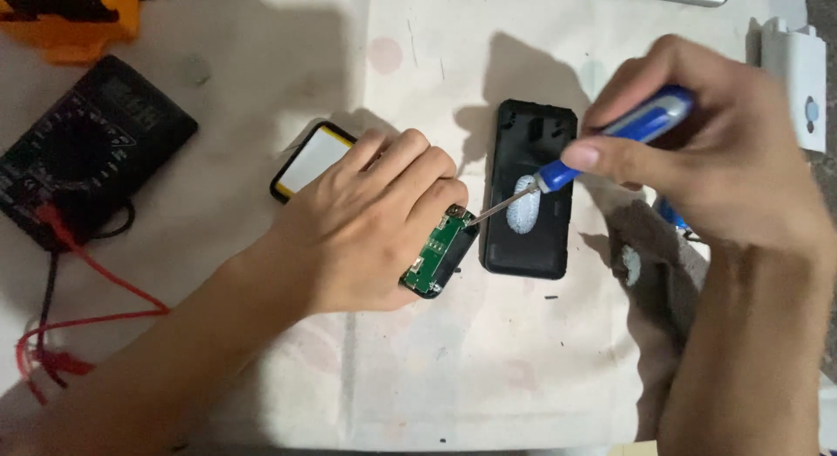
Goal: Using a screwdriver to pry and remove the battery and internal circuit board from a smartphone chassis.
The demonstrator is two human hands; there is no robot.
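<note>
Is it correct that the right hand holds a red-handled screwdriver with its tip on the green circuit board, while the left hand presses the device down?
Not quite: the screwdriver handle is blue, not red, as the head view shows. The rest holds: the right hand holds it with its tip on the green circuit board, and the left hand presses the device down.

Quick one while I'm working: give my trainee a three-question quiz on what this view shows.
1. True or false: the right hand holds a blue-handled screwdriver.
2. What does the screwdriver tip touch? A) the black back cover B) the green circuit board C) the multimeter
3. What does the left hand rest on?

Key: 1 true. 2 B. 3 The opened phone that carries the circuit board.
</note>
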